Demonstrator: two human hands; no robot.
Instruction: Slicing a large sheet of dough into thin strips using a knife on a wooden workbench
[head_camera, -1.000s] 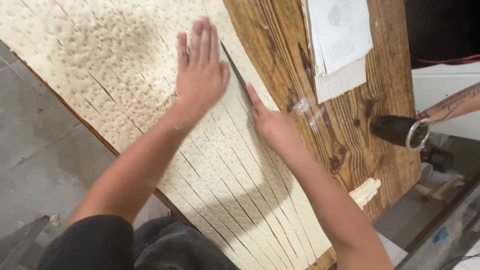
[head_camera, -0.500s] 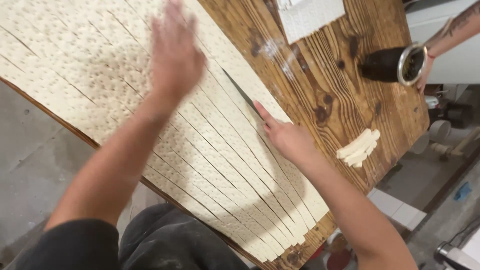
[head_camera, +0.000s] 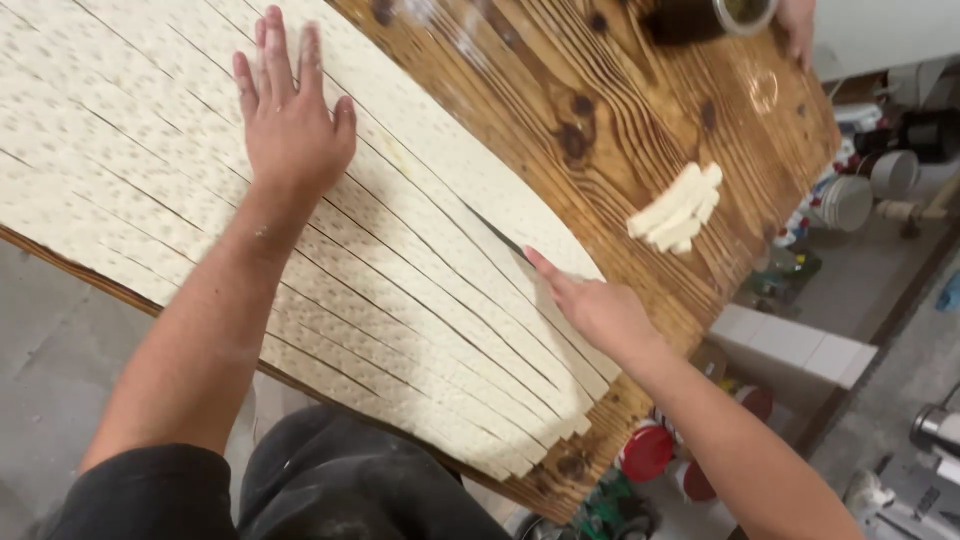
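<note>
Pale dough sheet (head_camera: 420, 300) under flat, spread left-hand fingers (head_camera: 280, 60) (touching)

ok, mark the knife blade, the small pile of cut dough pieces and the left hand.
thin dark knife blade (head_camera: 492, 232), head view, mid-blade beyond the fingertip.
small pile of pale cut dough pieces (head_camera: 678, 210), head view, centre of the pile.
left hand (head_camera: 290, 120), head view, back of the hand.

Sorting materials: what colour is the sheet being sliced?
Pale cream, speckled, in the head view: sheet.
</note>
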